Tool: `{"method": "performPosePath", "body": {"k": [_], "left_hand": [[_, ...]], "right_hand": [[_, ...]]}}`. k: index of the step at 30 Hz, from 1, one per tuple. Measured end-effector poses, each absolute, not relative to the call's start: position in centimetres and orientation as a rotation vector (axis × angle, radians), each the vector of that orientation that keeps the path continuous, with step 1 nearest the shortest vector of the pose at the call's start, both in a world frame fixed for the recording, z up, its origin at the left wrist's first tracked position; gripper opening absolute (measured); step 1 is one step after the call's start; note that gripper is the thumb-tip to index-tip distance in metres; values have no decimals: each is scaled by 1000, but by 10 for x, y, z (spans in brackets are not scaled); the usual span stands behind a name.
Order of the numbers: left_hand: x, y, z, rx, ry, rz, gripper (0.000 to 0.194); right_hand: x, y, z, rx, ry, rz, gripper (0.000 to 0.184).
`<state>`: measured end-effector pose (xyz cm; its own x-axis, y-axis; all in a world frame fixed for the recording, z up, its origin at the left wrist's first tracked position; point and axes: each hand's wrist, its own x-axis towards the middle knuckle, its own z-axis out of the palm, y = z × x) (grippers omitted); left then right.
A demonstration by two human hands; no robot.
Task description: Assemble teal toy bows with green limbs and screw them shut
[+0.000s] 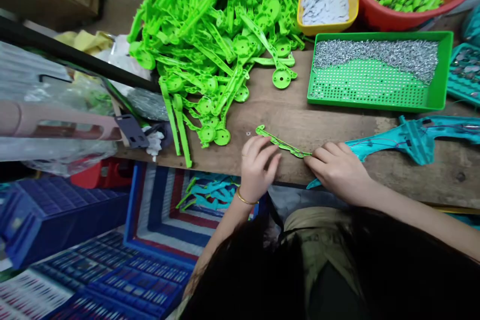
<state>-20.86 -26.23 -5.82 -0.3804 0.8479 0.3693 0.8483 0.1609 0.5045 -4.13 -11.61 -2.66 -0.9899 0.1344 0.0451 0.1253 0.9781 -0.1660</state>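
A thin bright-green plastic strip (287, 147) lies slantwise at the front of the wooden bench, with a fine dark wire seeming to run along it. My right hand (335, 170) is closed at the strip's right end, pinching it between thumb and fingers. My left hand (258, 165), with a gold bangle at the wrist, is beside the strip's left half. Its fingers are bent and apart, the tips close to the strip; contact is hard to make out. A turquoise plastic housing (390, 140) with a reddish wire lies partly behind my right hand.
Green plastic parts (221, 35) form a big heap at the back left. A green perforated tray (367, 82) holds small metal screws. Behind it are a yellow bin (305, 0) of white pieces and a red tub (390, 19). Below left sits a blue crate (131, 215) with turquoise parts.
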Motion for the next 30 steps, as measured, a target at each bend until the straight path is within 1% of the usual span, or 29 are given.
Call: {"method": "performPosePath", "body": {"k": [4, 8, 12, 16, 20, 27, 30], "left_hand": [[-187, -254, -61, -2035, -2335, -1003, 23], [-181, -251, -63, -2080, -2390, -931, 24], [-180, -255, -60, -2149, -2387, -765, 25], [-176, -257, -60, -2175, -2394, -657, 29], [-175, -257, -60, -2194, -2426, -596, 32], [-176, -257, -59, -2226, -2418, -564, 34], [-176, -258, -61, -2233, -2424, -568, 34]], "right_hand": [[-39, -114, -22, -165, -3058, 210, 21], [-33, -112, -17, -118, -3075, 175, 19], [-30, -108, -17, -157, -3083, 187, 17], [-28, -102, -19, -259, -3097, 311, 20], [-24, -97, -19, -594, -3045, 488, 26], [-40, -93, -10, -857, -3158, 587, 20], [-46, -82, -5, -882, -3209, 769, 18]]}}
